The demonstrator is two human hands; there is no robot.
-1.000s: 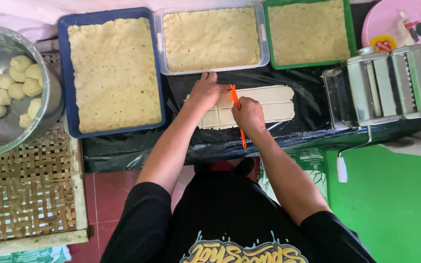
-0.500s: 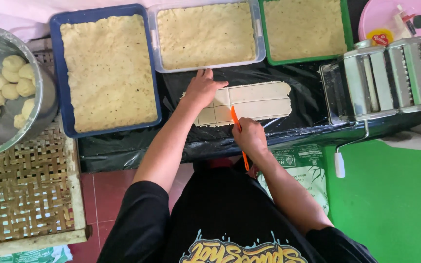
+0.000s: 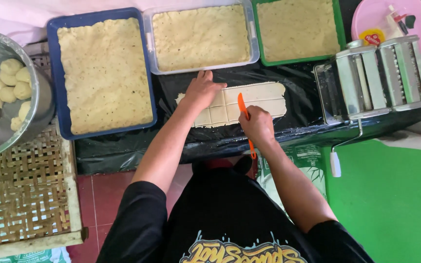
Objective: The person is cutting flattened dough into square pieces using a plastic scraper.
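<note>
Right hand (image 3: 257, 125) gripping an orange knife (image 3: 243, 108), blade on the scored dough sheet (image 3: 249, 102); left hand (image 3: 201, 91) open, pressed flat on the sheet's left end, on black plastic (image 3: 298, 126). Beyond: three dough-filled trays (image 3: 148, 29).

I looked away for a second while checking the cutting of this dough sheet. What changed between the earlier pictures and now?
The right hand drew the orange knife toward the person and then set it back on the dough sheet, a little further right. The left hand stayed pressed on the sheet's left part. Nothing was picked up or let go. The trays and the pasta roller kept their places.
</note>
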